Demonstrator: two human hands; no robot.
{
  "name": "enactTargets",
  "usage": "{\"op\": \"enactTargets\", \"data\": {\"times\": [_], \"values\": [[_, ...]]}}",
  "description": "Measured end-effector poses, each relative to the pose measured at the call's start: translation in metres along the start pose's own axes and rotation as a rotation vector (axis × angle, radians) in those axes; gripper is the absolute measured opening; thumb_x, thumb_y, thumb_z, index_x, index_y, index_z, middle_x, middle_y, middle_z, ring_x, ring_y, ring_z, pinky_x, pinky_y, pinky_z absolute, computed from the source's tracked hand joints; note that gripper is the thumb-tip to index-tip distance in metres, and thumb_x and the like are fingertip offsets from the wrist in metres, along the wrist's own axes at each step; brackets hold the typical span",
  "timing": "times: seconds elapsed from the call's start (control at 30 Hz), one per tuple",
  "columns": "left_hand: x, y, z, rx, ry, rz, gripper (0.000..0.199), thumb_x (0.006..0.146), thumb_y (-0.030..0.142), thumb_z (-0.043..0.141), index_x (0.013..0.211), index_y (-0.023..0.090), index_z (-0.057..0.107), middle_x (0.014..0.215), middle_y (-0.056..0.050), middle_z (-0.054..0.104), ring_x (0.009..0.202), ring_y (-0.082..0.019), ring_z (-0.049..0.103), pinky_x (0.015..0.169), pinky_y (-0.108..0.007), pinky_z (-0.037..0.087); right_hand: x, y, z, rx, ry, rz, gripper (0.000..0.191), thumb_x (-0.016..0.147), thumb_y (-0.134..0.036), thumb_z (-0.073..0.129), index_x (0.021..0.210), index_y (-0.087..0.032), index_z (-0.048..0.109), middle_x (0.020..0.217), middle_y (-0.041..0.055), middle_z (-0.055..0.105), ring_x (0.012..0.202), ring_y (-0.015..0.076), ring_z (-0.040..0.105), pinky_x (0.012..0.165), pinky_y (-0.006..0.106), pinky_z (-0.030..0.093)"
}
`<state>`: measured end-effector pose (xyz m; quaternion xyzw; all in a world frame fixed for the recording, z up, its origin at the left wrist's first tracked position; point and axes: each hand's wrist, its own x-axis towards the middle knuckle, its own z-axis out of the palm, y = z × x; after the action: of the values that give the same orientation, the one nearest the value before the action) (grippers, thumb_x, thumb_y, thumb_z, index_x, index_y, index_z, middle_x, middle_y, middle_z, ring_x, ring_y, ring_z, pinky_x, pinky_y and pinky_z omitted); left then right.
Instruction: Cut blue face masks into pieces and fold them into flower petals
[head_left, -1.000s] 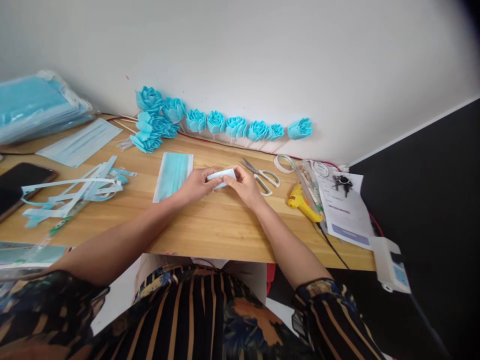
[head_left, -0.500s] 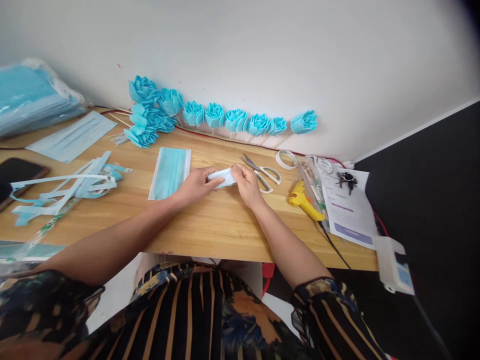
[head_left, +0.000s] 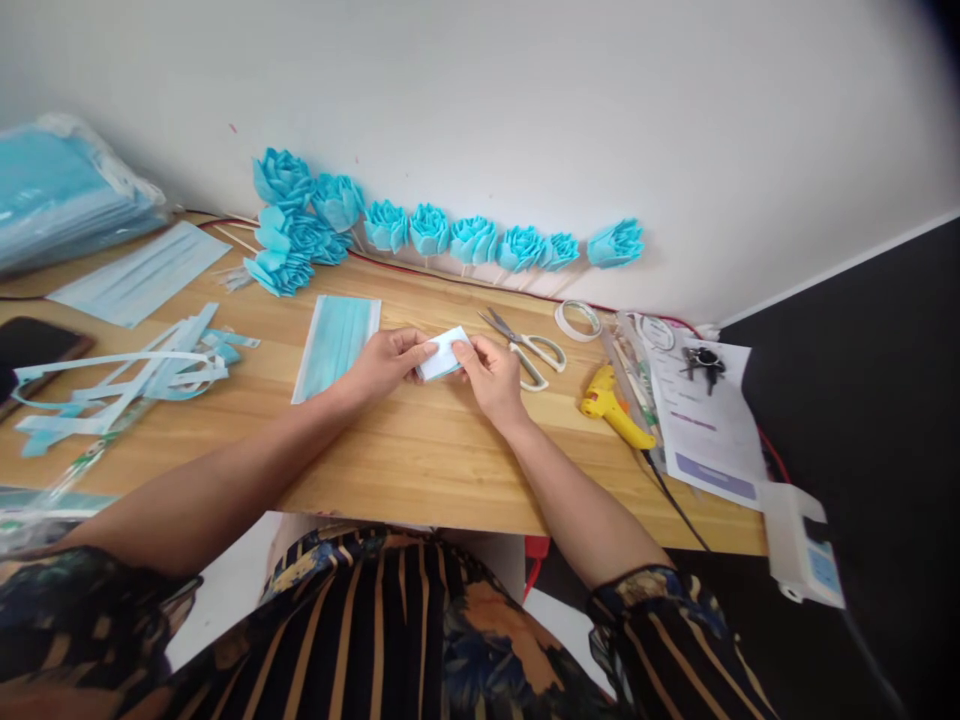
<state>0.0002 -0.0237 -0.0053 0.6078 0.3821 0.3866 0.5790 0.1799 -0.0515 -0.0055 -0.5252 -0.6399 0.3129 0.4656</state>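
Observation:
A small folded piece of face mask (head_left: 442,354), pale with a blue edge, is pinched between my two hands just above the table. My left hand (head_left: 391,360) grips its left side, thumb on top. On the right side, my right hand (head_left: 491,376) holds it with the thumb pressed on the upper face; the fingers beneath are partly hidden. A flat blue face mask (head_left: 339,345) lies to the left of my left hand. Scissors (head_left: 534,350) with white handles rest partly opened beyond my right hand.
Blue flowers (head_left: 472,240) on sticks line the wall. Cut strips (head_left: 161,375), a phone (head_left: 41,350) and a bag of masks (head_left: 67,195) are at left. To the right lie a tape roll (head_left: 577,320), yellow glue gun (head_left: 615,408), paper (head_left: 697,430) and keys (head_left: 705,365).
The folded mask piece has been tilted and turned, so more of its pale face shows. Both hands shifted slightly around it and keep hold. The camera view moved a little.

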Motion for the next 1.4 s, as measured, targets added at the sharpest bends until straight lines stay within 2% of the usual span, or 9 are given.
{"op": "enactTargets", "data": {"times": [0.13, 0.23, 0.33, 0.57, 0.7, 0.87, 1.13, 1.3, 1.4], "values": [[0.001, -0.004, -0.001, -0.159, -0.026, -0.053, 0.040, 0.078, 0.052, 0.070, 0.073, 0.014, 0.061, 0.059, -0.001, 0.060, 0.051, -0.010, 0.053, 0.053, -0.022, 0.040, 0.000, 0.004, 0.002, 0.184, -0.055, 0.000, 0.048, 0.093, -0.062, 0.040, 0.092, -0.022, 0.066, 0.076, 0.0031, 0.063, 0.068, 0.0167, 0.059, 0.065, 0.031, 0.051], [0.001, -0.004, 0.001, -0.359, -0.088, -0.094, 0.040, 0.077, 0.051, 0.073, 0.073, 0.013, 0.060, 0.063, -0.002, 0.061, 0.055, -0.011, 0.055, 0.056, -0.024, 0.044, 0.001, 0.010, 0.005, 0.299, -0.070, 0.048, 0.056, 0.094, -0.065, 0.034, 0.117, -0.023, 0.063, 0.083, 0.0046, 0.064, 0.070, 0.0175, 0.060, 0.066, 0.033, 0.054], [0.000, -0.003, 0.003, -0.495, -0.137, -0.108, 0.038, 0.079, 0.049, 0.072, 0.072, 0.013, 0.061, 0.064, -0.003, 0.061, 0.055, -0.011, 0.055, 0.056, -0.023, 0.044, 0.002, 0.013, 0.007, 0.322, -0.085, 0.097, 0.062, 0.094, -0.067, 0.028, 0.121, -0.022, 0.061, 0.083, 0.0055, 0.064, 0.073, 0.0184, 0.062, 0.067, 0.034, 0.056], [-0.003, 0.001, 0.005, -0.575, -0.235, -0.150, 0.035, 0.081, 0.047, 0.070, 0.076, 0.013, 0.062, 0.071, -0.004, 0.062, 0.058, -0.011, 0.056, 0.057, -0.023, 0.044, -0.001, 0.003, 0.002, 0.265, -0.142, 0.063, 0.060, 0.094, -0.068, 0.029, 0.110, -0.023, 0.065, 0.078, 0.0048, 0.066, 0.073, 0.0189, 0.063, 0.070, 0.034, 0.056], [-0.004, 0.000, 0.006, -0.575, -0.257, -0.161, 0.035, 0.081, 0.046, 0.069, 0.075, 0.013, 0.061, 0.072, -0.005, 0.062, 0.060, -0.013, 0.058, 0.059, -0.025, 0.046, -0.003, -0.008, -0.001, 0.257, -0.210, 0.049, 0.050, 0.093, -0.066, 0.036, 0.092, -0.023, 0.064, 0.073, 0.0039, 0.066, 0.068, 0.0191, 0.063, 0.066, 0.034, 0.053], [-0.003, -0.004, 0.006, -0.556, -0.269, -0.190, 0.027, 0.082, 0.039, 0.067, 0.083, 0.012, 0.064, 0.075, -0.008, 0.065, 0.061, -0.014, 0.059, 0.058, -0.026, 0.046, -0.005, -0.014, 0.001, 0.321, -0.237, 0.057, 0.044, 0.094, -0.062, 0.040, 0.088, -0.023, 0.060, 0.063, 0.0014, 0.063, 0.061, 0.0191, 0.063, 0.059, 0.033, 0.049], [-0.003, -0.007, 0.007, -0.569, -0.260, -0.222, 0.026, 0.082, 0.037, 0.067, 0.081, 0.012, 0.062, 0.072, -0.008, 0.065, 0.060, -0.016, 0.061, 0.059, -0.028, 0.047, -0.004, -0.009, 0.002, 0.293, -0.184, 0.120, 0.037, 0.089, -0.056, 0.052, 0.080, -0.021, 0.061, 0.063, 0.0009, 0.063, 0.060, 0.0178, 0.060, 0.059, 0.031, 0.049], [-0.004, -0.008, 0.007, -0.522, -0.271, -0.238, 0.036, 0.082, 0.049, 0.067, 0.083, 0.013, 0.060, 0.070, -0.007, 0.065, 0.059, -0.017, 0.063, 0.059, -0.030, 0.047, -0.001, -0.003, 0.003, 0.255, -0.053, 0.105, 0.028, 0.086, -0.046, 0.059, 0.075, -0.021, 0.063, 0.066, -0.0003, 0.061, 0.062, 0.0157, 0.056, 0.062, 0.029, 0.046], [-0.003, -0.009, 0.008, -0.463, -0.212, -0.188, 0.037, 0.082, 0.049, 0.067, 0.082, 0.013, 0.061, 0.072, -0.006, 0.066, 0.063, -0.016, 0.062, 0.064, -0.030, 0.048, 0.000, 0.002, 0.005, 0.281, 0.029, 0.100, 0.026, 0.084, -0.041, 0.062, 0.070, -0.019, 0.062, 0.063, -0.0022, 0.055, 0.060, 0.0125, 0.049, 0.059, 0.026, 0.040]]}}
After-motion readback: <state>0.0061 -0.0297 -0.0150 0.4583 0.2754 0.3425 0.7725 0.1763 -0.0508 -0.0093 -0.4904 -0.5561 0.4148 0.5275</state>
